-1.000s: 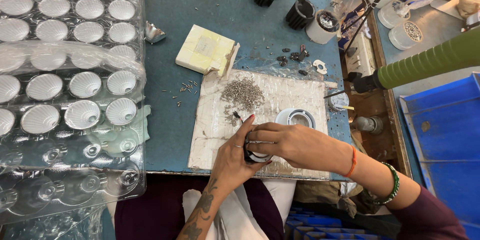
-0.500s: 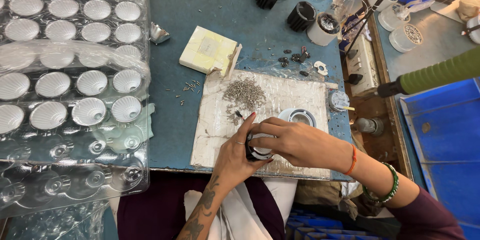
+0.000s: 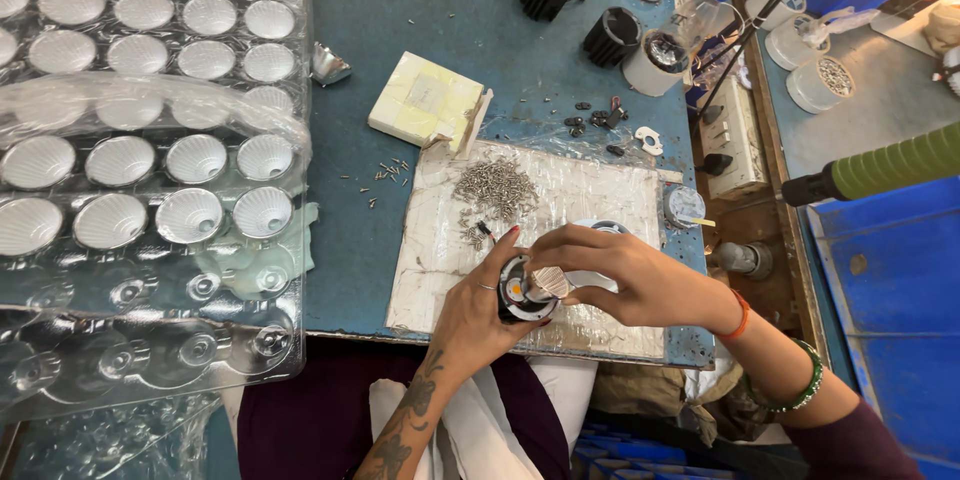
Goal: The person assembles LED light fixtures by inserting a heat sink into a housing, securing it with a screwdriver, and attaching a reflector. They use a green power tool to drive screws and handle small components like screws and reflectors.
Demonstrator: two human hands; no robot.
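Note:
My left hand [image 3: 478, 312] grips a small black round lamp housing [image 3: 520, 297] over the white work mat [image 3: 430, 240] at the table's near edge. An orange-yellow spot shows inside the housing. My right hand [image 3: 625, 275] pinches a small ribbed silver reflector cone [image 3: 549, 282] and holds it at the housing's opening. A pile of small silver screws [image 3: 497, 185] lies on the mat just beyond my hands.
Clear plastic trays [image 3: 150, 270] with several silver reflector cups [image 3: 190, 215] fill the left side. A yellow-white pad [image 3: 425, 100] lies beyond the mat. Black housings [image 3: 612, 37] and white cups [image 3: 655, 62] stand at the back right. A green-handled tool [image 3: 880, 168] hangs at right.
The black housing has turned in my left hand and its inside now faces up. My right hand has brought the reflector cone to it. The green-handled tool has shifted right.

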